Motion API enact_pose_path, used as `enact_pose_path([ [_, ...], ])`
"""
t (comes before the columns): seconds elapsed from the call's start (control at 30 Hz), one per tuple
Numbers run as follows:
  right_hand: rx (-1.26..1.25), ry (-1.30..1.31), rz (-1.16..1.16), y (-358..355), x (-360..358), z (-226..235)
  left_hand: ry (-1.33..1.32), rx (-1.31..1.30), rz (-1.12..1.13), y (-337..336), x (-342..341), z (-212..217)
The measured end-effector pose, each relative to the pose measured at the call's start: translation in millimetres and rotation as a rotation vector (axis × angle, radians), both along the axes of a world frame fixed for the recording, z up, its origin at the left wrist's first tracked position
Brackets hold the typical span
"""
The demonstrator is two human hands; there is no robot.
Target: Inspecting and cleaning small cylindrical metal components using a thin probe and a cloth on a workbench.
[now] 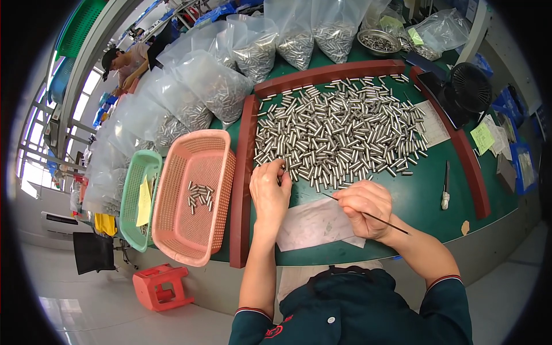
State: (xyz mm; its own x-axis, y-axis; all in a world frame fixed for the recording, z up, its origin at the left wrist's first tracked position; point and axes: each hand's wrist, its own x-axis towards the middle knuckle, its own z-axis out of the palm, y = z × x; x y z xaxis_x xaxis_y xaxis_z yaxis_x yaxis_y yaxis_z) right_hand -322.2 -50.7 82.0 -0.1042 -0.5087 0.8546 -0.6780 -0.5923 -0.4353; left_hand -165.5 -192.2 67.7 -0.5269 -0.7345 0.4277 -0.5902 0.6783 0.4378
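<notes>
A broad heap of short, shiny metal cylinders [339, 129] is spread over the green tabletop [425, 230]. At the heap's near left edge, my left hand [269, 187] has its fingers curled together by the cylinders; what lies between the fingertips, if anything, is hidden. My right hand [366, 208] grips a thin dark rod [397, 228], its far tip pointing left toward the near edge of the heap. Beneath and between my hands lies a smudged pale sheet of paper [310, 227]. Several cylinders sit in a pink plastic basket [168, 195] left of my left hand.
Dark red bars [244, 190] border the heap on the left, back and right. A green basket [133, 201] stands beyond the pink one. Bags of cylinders [253, 52] line the back and left. At right are a black fan [467, 87] and a white-handled tool [445, 198].
</notes>
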Motion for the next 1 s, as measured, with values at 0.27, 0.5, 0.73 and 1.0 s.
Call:
enact_pose_path([
  [0.27,0.009,0.003,0.002,-2,-4,-2,0.285,0.265,-0.108,35,12,24],
  [0.5,0.335,0.068,-0.065,-4,6,-9,0.117,0.075,-0.268,66,16,5],
  [0.73,0.347,0.062,-0.046,-4,6,-11,-0.042,-0.075,-0.294,69,23,5],
  [1.0,0.351,0.076,-0.051,-5,5,-15,0.122,0.047,-0.184,69,26,16],
])
